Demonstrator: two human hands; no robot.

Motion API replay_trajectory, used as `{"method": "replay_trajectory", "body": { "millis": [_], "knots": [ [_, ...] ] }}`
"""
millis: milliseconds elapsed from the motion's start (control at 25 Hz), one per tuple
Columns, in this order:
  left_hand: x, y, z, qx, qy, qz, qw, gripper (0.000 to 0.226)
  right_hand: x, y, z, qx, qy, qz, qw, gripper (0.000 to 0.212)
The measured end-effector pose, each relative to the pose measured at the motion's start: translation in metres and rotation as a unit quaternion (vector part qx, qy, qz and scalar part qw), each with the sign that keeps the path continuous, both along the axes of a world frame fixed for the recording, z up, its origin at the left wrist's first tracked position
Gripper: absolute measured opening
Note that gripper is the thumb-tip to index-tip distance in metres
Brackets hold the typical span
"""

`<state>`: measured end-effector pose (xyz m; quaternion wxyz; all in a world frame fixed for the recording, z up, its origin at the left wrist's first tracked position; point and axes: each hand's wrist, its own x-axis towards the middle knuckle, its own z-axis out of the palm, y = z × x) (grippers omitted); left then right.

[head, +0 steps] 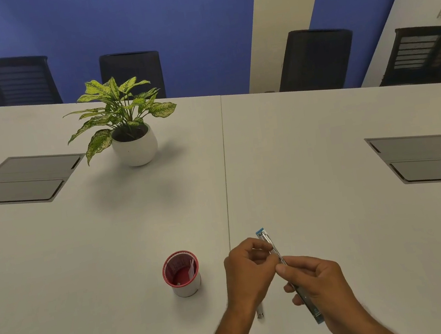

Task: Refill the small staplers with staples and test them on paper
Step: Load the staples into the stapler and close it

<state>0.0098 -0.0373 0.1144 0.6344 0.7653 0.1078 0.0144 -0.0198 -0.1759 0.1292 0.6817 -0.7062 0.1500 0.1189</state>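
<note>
Slim stapler (264, 238), opened out flat into one long narrow strip of bright metal with blue plastic at both ends, held above the near edge of the desk (325, 152). Pinched near its middle by the left hand (247, 272), thumb and fingertips closed on the metal rail; gripped lower down by the right hand (319, 284), fingers curled around the lower half. Partly hidden under the left wrist, a small metal piece (259, 311) lying on the desk, too covered to identify. To the left, a short round cup (182, 274), red inside, white outside, holding something pale and hard to make out. Smooth matte white desk, in two slabs with a seam, two grey cable hatches set flush. Farther back, a leafy plant (123, 107) in a round white pot. Beyond, black mesh chairs against a blue wall.
</note>
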Motion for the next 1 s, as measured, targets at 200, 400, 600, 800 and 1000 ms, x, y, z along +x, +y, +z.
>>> {"method": "replay_trajectory", "body": {
  "millis": [200,400,600,800,1000],
  "knots": [
    [0.003,0.001,-0.004,0.008,0.007,-0.001,1.000,0.013,0.001,0.000,-0.001,-0.006,-0.003,0.001,1.000,0.064],
    [0.004,0.000,-0.005,0.002,0.013,-0.002,1.000,0.013,0.003,0.001,0.000,-0.006,-0.007,0.000,1.000,0.063],
    [0.002,-0.002,-0.006,-0.167,0.051,0.044,0.984,0.009,0.003,0.002,0.004,-0.061,-0.080,0.007,0.995,0.034],
    [0.005,-0.007,-0.009,-0.551,0.214,0.154,0.792,0.023,-0.007,0.007,-0.003,-0.314,-0.280,0.080,0.904,0.047],
    [0.003,-0.005,-0.013,-0.615,0.209,0.135,0.749,0.038,-0.006,0.004,-0.015,-0.543,-0.461,0.113,0.693,0.062]
  ]
}}
